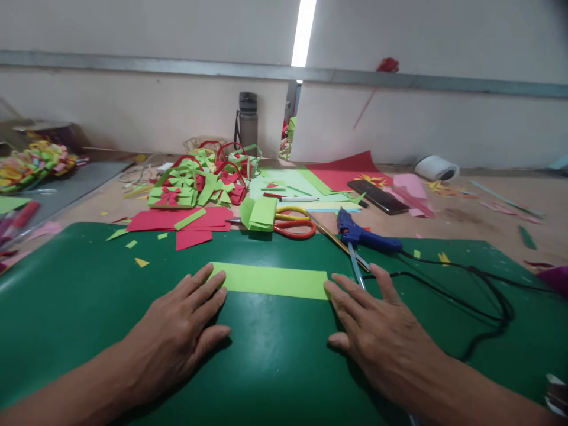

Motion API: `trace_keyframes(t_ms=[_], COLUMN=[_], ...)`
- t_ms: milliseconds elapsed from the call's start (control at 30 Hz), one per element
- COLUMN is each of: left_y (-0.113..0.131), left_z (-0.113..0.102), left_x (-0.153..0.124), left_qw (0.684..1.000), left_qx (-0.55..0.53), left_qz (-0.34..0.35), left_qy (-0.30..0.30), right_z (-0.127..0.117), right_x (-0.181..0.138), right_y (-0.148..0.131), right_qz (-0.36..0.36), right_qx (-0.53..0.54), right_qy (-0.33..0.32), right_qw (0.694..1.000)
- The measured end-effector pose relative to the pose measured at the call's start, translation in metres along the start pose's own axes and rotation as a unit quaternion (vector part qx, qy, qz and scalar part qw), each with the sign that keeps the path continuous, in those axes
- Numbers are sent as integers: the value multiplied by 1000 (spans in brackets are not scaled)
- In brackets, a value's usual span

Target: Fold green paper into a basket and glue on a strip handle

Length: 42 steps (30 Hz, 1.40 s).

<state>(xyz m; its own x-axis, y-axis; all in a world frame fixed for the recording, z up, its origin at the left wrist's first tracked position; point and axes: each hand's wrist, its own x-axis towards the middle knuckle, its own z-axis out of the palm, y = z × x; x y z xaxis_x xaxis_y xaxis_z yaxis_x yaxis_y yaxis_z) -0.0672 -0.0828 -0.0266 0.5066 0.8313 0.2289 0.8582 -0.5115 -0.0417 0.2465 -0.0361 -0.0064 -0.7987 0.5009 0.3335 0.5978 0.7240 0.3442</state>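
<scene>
A flat strip of lime-green paper (275, 280) lies crosswise on the green mat (266, 378). Fingertips of my left hand (181, 319) rest on its left end, the fingers stretched and the thumb apart. At the strip's right end, my right hand (377, 325) touches the edge with its fingertips, fingers spread and thumb out. Just beyond the right hand is a blue hot glue gun (368, 235) with a clear glue stick, its black cord trailing right. Scissors with red and yellow handles (296, 225) lie behind the strip, partly under a folded green paper piece (262, 214).
Small red and green paper bags (199, 177) are piled at the back left, near a dark bottle (248, 121). Red paper pieces (151, 220) lie before them. A phone (378, 197), a red sheet (350, 170) and a white roll (437, 168) sit at the back right.
</scene>
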Motion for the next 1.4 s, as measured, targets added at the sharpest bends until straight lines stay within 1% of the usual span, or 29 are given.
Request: trace_keyframes(t_ms=[200, 333, 433, 500, 567, 633, 667, 733, 833, 933, 1033, 1133, 1200, 1333, 1400], left_y=[5, 9, 10, 10, 12, 15, 16, 20, 26, 30, 32, 28, 25, 22, 26], left_z=[-2, -7, -12, -15, -14, -12, -10, -9, -10, -12, -11, -8, -7, -11, -13], left_x=[-3, 3, 16, 28, 42, 56, 63, 74, 85, 91, 94, 96, 96, 94, 92], left_qw=[997, 993, 993, 994, 996, 998, 998, 999, 997, 996, 997, 995, 994, 995, 995], left_qx=[44, 73, 81, 77, 64, 53, 47, 29, 27, 39, 49, 66, 73, 77, 65], left_qz=[-38, -56, -65, -63, -39, -13, 1, 25, 40, 38, 37, 52, 60, 66, 79], left_qy=[59, 72, 57, 51, 52, 44, 29, -22, -64, -65, -49, -51, -49, -5, 18], right_z=[2, 4, 8, 11, 11, 10, 9, 8, 11, 14, 16, 17, 17, 13, 8], right_x=[3, 12, 25, 35, 44, 50, 52, 54, 58, 61, 63, 61, 61, 62, 64], right_y=[5, 7, 9, 10, 13, 14, 14, 12, 4, -3, -4, -1, 1, -3, -6], right_qz=[-45, -48, -69, -84, -87, -81, -76, -76, -114, -136, -130, -115, -99, -63, -62], right_qx=[-30, -26, -59, -88, -105, -115, -116, -102, -71, -84, -98, -89, -74, -12, 24], right_qy=[-9, -35, -36, -22, -11, -17, -23, -34, -46, -56, -57, -28, 4, 96, 136], right_qw=[999, 998, 995, 992, 991, 990, 990, 991, 990, 985, 985, 989, 992, 993, 989])
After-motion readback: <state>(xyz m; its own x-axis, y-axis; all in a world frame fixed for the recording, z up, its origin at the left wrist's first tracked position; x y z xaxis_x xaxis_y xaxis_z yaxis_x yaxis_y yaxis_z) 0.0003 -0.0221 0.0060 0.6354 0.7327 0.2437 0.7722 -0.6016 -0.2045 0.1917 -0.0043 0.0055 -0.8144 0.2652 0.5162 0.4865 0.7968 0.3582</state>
